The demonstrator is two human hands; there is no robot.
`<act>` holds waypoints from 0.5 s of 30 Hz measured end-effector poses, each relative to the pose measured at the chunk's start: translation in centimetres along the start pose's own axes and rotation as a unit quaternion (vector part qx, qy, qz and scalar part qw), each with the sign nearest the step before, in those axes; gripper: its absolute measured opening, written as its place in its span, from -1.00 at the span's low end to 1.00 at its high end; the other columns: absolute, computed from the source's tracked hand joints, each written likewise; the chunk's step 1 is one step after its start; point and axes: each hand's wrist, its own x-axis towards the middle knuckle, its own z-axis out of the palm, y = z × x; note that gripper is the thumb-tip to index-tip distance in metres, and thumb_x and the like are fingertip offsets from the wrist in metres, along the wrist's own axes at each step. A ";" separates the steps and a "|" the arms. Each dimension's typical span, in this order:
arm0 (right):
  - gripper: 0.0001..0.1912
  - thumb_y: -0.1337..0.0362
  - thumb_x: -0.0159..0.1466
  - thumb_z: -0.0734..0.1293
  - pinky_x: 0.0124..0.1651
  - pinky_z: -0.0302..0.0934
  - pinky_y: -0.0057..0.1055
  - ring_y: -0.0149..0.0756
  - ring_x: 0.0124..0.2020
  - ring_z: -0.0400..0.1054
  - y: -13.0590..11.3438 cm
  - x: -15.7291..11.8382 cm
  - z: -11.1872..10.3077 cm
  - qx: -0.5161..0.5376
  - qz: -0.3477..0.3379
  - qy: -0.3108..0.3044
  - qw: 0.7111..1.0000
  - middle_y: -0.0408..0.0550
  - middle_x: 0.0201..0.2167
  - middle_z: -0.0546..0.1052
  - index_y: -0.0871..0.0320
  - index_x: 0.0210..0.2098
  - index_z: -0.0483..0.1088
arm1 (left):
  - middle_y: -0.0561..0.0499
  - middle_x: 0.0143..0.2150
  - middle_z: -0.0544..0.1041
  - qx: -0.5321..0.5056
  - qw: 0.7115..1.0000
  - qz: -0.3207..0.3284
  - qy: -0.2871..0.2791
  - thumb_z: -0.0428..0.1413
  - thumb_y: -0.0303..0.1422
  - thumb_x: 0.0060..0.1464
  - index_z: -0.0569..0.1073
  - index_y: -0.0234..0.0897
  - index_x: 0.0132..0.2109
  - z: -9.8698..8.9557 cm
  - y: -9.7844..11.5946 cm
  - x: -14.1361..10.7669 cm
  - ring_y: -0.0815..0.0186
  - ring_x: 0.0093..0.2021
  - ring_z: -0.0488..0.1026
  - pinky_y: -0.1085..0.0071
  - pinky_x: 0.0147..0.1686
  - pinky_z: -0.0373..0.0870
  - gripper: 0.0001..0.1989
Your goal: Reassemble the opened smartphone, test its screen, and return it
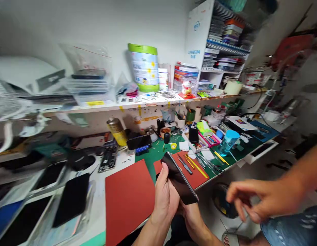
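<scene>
A dark phone (180,181) with a shiny metal edge is tilted above the front edge of the bench. My left hand (164,191) is wrapped round its left side, thumb on the edge. My right hand (191,212) is below the phone's lower end, its fingers mostly hidden behind the phone and my left hand. Beyond the phone, a red mat (199,174) bears tweezers and a yellow tool (198,165). Left of my hands lies a larger red mat (130,201).
Another person's hand (261,198) reaches in from the right. Several phones, one a black phone (72,198), lie at the left. A spray can (116,131), a blue cup (228,141) and a parts tray (196,145) stand farther back. A white shelf (102,106) overhangs the bench.
</scene>
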 end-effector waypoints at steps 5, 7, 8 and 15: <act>-0.51 -0.13 0.15 0.60 -0.21 0.49 -0.22 -0.10 -0.34 0.60 0.6 -0.1 0.5 0.010 0.039 -0.038 0.998 0.00 -0.39 0.68 0.17 -0.20 0.68 | -0.01 -0.34 0.65 0.019 0.999 0.035 0.035 0.34 -0.26 0.26 0.63 -0.30 -0.16 -1.3 1.8 0.8 0.28 -0.34 0.64 0.37 -0.20 0.67 -0.82; -0.52 -0.13 0.13 0.62 -0.25 0.47 -0.27 -0.16 -0.39 0.57 0.6 -0.3 0.7 0.010 0.051 -0.039 0.998 -0.01 -0.42 0.67 0.17 -0.26 0.67 | 0.00 -0.39 0.62 0.026 0.998 0.038 0.053 0.32 -0.26 0.29 0.61 -0.32 -0.20 -2.1 2.7 1.0 0.30 -0.39 0.62 0.38 -0.23 0.66 -0.80; -0.50 -0.15 0.11 0.62 -0.27 0.45 -0.30 -0.19 -0.42 0.55 0.6 -0.4 0.8 0.010 0.058 -0.040 0.997 -0.02 -0.42 0.66 0.17 -0.28 0.66 | 0.00 -0.41 0.61 0.030 0.997 0.039 0.066 0.31 -0.25 0.30 0.61 -0.33 -0.22 -2.6 3.4 1.0 0.29 -0.39 0.62 0.37 -0.23 0.67 -0.79; -0.32 -0.30 0.13 0.60 -0.31 0.46 -0.34 -0.22 -0.40 0.56 0.1 -1.3 1.6 0.002 0.113 -0.057 0.992 0.04 -0.35 0.68 0.22 -0.15 0.67 | -0.07 -0.10 0.74 0.034 0.975 0.114 0.189 0.06 -0.32 0.49 0.63 -0.28 0.09 -8.2 10.8 0.0 0.32 -0.13 0.71 0.37 0.08 0.64 -0.73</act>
